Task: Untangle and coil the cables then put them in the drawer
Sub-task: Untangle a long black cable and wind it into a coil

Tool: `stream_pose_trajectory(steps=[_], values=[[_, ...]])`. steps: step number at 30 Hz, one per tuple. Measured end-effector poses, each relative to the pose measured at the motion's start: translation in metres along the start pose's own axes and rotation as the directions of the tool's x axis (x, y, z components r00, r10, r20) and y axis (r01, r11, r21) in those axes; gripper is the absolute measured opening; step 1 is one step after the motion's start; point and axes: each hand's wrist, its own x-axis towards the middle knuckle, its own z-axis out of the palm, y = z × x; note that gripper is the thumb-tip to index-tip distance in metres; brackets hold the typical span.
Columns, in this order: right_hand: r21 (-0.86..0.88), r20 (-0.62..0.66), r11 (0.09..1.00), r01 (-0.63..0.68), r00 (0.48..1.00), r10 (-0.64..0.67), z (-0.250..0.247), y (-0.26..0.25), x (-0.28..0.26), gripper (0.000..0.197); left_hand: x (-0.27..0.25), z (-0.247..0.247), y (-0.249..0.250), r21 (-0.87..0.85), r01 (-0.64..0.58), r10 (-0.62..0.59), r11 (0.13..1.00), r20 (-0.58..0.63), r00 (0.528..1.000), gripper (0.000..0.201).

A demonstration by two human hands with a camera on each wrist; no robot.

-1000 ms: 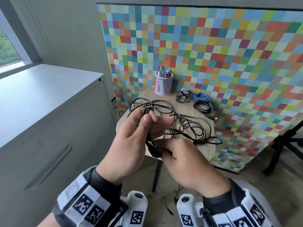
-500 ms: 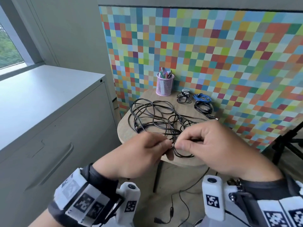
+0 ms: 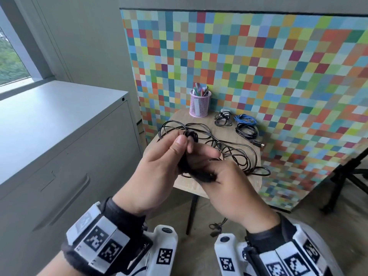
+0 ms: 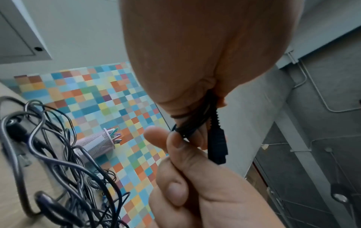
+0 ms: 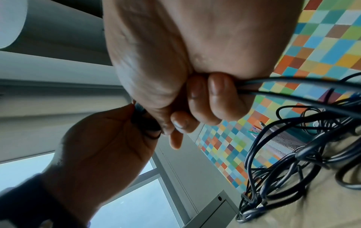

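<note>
A checkered panel (image 3: 258, 76) of many small colored squares stands behind everything, well beyond the fingers. To the left of the hands is a grey cabinet (image 3: 59, 136) with a recessed drawer handle (image 3: 65, 202); its lower part is cut off by the frame. Under and beyond the hands is a small wooden table (image 3: 223, 128), its near edge hidden behind them.

Both hands are raised above the table's near edge, touching each other. The left hand (image 3: 159, 172) has its thumb and fingers curled around a bunched black cable (image 3: 188, 164); the thumb tip presses the bundle's top. The right hand (image 3: 231, 188) also grips it, fingers curled tight around the strands, seen clearly from the right wrist. In the left wrist view a black plug (image 4: 216, 148) with a ribbed collar hangs out just past the left fingers. The bundle itself is blurred, so its exact winding cannot be made out.

Just beyond the fingertips, the rest of the cables (image 3: 229, 152) lie in a loose tangle on the table. Farther back are a small black coil (image 3: 224, 119), a blue coil (image 3: 245, 119) and another black coil (image 3: 247, 131). A pink mesh cup (image 3: 199, 105) of pens stands farthest away.

Each wrist wears a band with black-and-white square code markers (image 3: 99, 242); no readable writing shows.
</note>
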Motion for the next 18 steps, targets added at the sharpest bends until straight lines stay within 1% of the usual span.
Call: stream_pose_trajectory(steps=[2,5,7,8,9,10,11,12,13,14,15,16,17,18], values=[[0.005,0.007,1.0,-0.015,1.0,0.015,0.001,-0.002,-0.001,0.014,-0.002,0.0,-0.002,0.072,0.009,-0.009,0.997,-0.002,1.0,0.028],[0.034,0.075,0.999,-0.008,0.997,0.006,-0.001,-0.01,-0.005,0.02,-0.002,-0.002,-0.004,0.185,-0.014,0.017,0.983,-0.02,1.0,0.028],[0.059,0.097,0.998,-0.008,0.995,0.002,-0.003,-0.016,-0.007,0.033,-0.001,-0.001,-0.001,0.253,-0.008,0.022,0.967,-0.052,0.998,0.029],[0.072,0.106,0.997,-0.01,0.994,0.003,-0.005,-0.018,-0.007,0.034,-0.001,-0.002,0.002,0.318,0.009,0.01,0.948,-0.059,0.998,0.031],[0.095,0.122,0.995,-0.022,0.992,0.01,-0.008,-0.018,-0.008,0.029,-0.001,-0.004,0.004,0.421,0.028,-0.008,0.906,-0.05,0.999,0.033],[0.112,0.153,0.993,-0.044,0.988,0.027,-0.012,-0.016,-0.008,0.019,0.0,-0.006,0.006,0.558,0.043,-0.031,0.828,-0.03,0.999,0.034],[0.113,0.189,0.991,-0.069,0.981,0.047,-0.016,-0.016,-0.008,0.012,0.0,-0.009,0.007,0.696,0.046,-0.06,0.717,-0.005,0.998,0.033],[0.088,0.219,0.992,-0.086,0.973,0.065,-0.02,-0.014,-0.009,0.01,0.0,-0.012,0.007,0.805,0.037,-0.087,0.593,0.019,0.996,0.032],[0.052,0.239,0.994,-0.096,0.968,0.081,-0.025,-0.015,-0.01,0.009,0.0,-0.013,0.006,0.882,0.02,-0.114,0.471,0.038,0.993,0.031],[0.017,0.246,0.995,-0.101,0.965,0.093,-0.029,-0.015,-0.01,0.008,0.001,-0.013,0.006,0.929,0.008,-0.149,0.369,0.05,0.988,0.03],[-0.008,0.248,0.995,-0.095,0.964,0.094,-0.034,-0.018,-0.009,0.008,0.001,-0.013,0.005,0.951,0.013,-0.2,0.31,0.052,0.978,0.029],[-0.018,0.244,0.997,-0.081,0.966,0.083,-0.04,-0.021,-0.009,0.007,0.0,-0.012,0.004,0.952,0.037,-0.27,0.304,0.049,0.962,0.028],[-0.01,0.226,0.997,-0.073,0.971,0.073,-0.045,-0.025,-0.009,0.006,-0.002,-0.011,0.003,0.94,0.074,-0.347,0.334,0.05,0.937,0.028],[0.007,0.196,0.998,-0.067,0.978,0.065,-0.051,-0.026,-0.008,0.007,-0.004,-0.011,0.003,0.916,0.115,-0.409,0.383,0.057,0.911,0.027]])
